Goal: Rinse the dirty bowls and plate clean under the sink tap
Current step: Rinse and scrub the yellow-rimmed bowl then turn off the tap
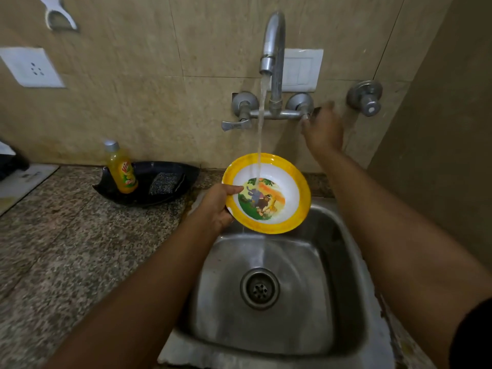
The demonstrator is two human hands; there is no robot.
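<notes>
A yellow-rimmed bowl [287,179] with a cartoon animal picture inside is held tilted above the back of the steel sink [343,251]. My left hand [217,206] grips its left rim, thumb on the inside. Water runs from the curved tap [273,43] straight into the bowl and spills down into the basin. My right hand [323,129] is up at the right tap handle, which it mostly hides; it is blurred, and I cannot tell whether the fingers grip the handle. No other dish is visible.
A black tray [186,174] on the granite counter [66,241] holds an orange dish-soap bottle [122,169] and a scrub pad [165,182]. The left tap lever [235,125] sticks out from the wall. A separate valve [366,98] sits at the right. The drain [260,288] is open.
</notes>
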